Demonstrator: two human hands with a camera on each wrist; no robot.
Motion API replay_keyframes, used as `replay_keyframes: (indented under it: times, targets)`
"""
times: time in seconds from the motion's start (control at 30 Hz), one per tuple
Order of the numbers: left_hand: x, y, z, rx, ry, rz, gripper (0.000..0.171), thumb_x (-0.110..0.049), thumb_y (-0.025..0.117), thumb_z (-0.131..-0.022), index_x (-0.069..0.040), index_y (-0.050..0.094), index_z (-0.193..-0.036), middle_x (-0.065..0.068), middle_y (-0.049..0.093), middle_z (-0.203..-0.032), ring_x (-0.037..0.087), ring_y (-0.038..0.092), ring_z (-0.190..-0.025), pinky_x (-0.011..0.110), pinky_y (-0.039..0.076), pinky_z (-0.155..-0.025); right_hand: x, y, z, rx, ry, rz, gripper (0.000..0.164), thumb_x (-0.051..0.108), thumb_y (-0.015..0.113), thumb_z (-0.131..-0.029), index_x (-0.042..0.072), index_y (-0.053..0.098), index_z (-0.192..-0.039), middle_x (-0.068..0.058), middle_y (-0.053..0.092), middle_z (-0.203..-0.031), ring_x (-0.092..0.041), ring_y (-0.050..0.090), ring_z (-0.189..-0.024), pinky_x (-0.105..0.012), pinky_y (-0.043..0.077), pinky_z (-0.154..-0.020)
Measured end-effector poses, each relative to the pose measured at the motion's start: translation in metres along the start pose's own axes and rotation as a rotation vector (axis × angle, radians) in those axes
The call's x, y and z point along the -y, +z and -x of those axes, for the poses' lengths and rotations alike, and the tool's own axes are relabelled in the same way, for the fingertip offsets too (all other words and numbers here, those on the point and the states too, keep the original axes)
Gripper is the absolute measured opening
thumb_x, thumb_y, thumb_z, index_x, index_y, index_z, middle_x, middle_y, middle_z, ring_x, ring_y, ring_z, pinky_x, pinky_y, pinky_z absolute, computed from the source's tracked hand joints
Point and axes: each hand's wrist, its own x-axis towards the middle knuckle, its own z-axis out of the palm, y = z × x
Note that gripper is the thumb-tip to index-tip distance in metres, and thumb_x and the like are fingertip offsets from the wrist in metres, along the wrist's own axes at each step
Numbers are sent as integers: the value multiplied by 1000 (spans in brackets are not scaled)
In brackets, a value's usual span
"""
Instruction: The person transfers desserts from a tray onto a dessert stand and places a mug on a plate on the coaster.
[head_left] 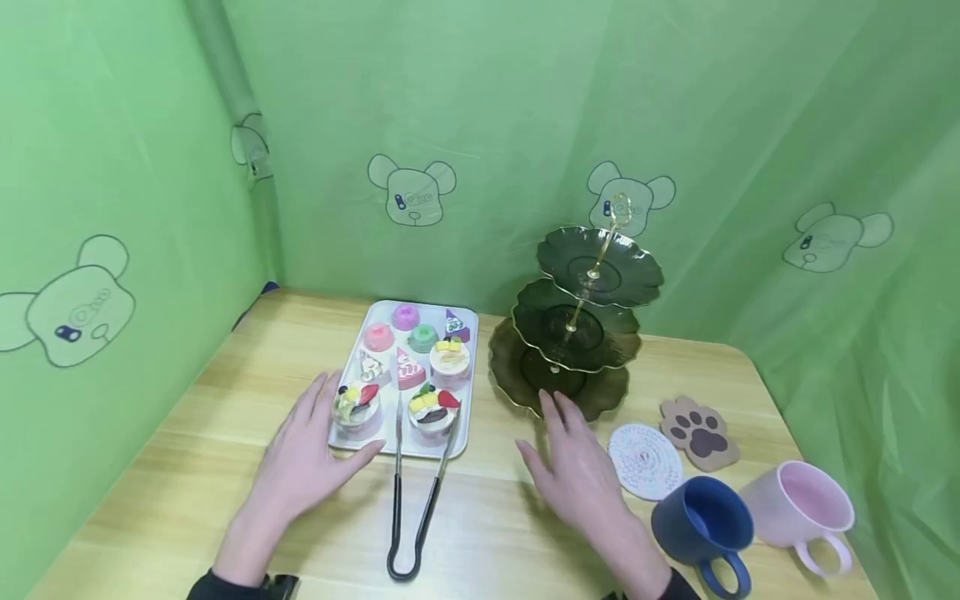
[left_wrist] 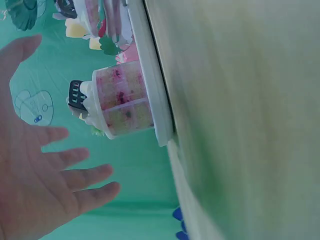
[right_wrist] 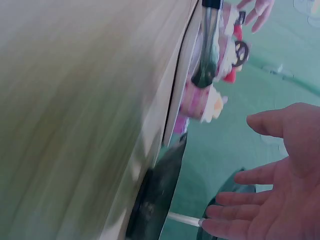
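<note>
My left hand hovers, fingers spread and holding nothing, by the near left corner of a white tray. On the tray stand dessert cups with fruit tops, among them a layered cup close to the left fingers, plus small cake slices and ring-shaped pastries. Metal tongs with black handles lie with their tips over the tray's near edge, around a dessert cup. My right hand, also empty with fingers extended, is in front of a dark three-tier stand.
Right of my right hand lie a round woven coaster and a brown paw coaster. Beyond them, near the table's right edge, stand a dark blue mug and a pink mug. Green curtains enclose the wooden table.
</note>
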Motion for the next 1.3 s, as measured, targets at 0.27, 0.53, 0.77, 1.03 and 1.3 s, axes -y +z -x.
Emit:
replay_keyframes:
  times: [0.27, 0.53, 0.77, 1.03, 1.3]
  targets:
    - [9, -4, 3, 155, -114, 137, 143, -66, 89, -72, 1, 7, -168, 37, 12, -168, 61, 23, -150, 78, 27, -118, 36, 19, -10, 53, 24, 6, 90, 55, 73, -95, 1, 42, -159, -29, 51, -152, -46, 58, -133, -62, 58, -103]
    - [15, -4, 3, 239, -144, 201, 140, -57, 92, -72, 6, 10, -166, 39, 19, -166, 59, 24, -150, 76, 25, -121, 73, 42, -12, 120, -21, 41, 104, 75, 70, -86, -6, 52, -148, -25, 68, -129, -39, 70, -112, -51, 65, -88]
    - [13, -3, 0, 226, -124, 224, 133, -51, 94, -73, 4, 17, -165, 35, 28, -164, 57, 33, -147, 75, 31, -119, 105, 52, -10, 216, -18, 107, 114, 90, 60, -80, -9, 58, -136, -2, 57, -64, -17, 57, -56, -29, 45, -48]
    - [9, -3, -8, 210, -169, 217, 118, -45, 93, -77, 6, 28, -160, 37, 45, -152, 57, 47, -136, 75, 43, -111, 126, 61, -9, 325, 40, 248, 115, 99, 55, -71, -8, 68, -112, -1, 51, -62, -17, 54, -54, -29, 40, -45]
    - [7, -4, -10, 240, -227, 190, 111, -40, 94, -77, 7, 33, -157, 39, 48, -148, 57, 50, -132, 74, 45, -109, 134, 59, -14, 437, 68, 243, 80, 85, 74, -72, 6, 64, -82, -5, 58, -81, -22, 59, -67, -33, 53, -58]
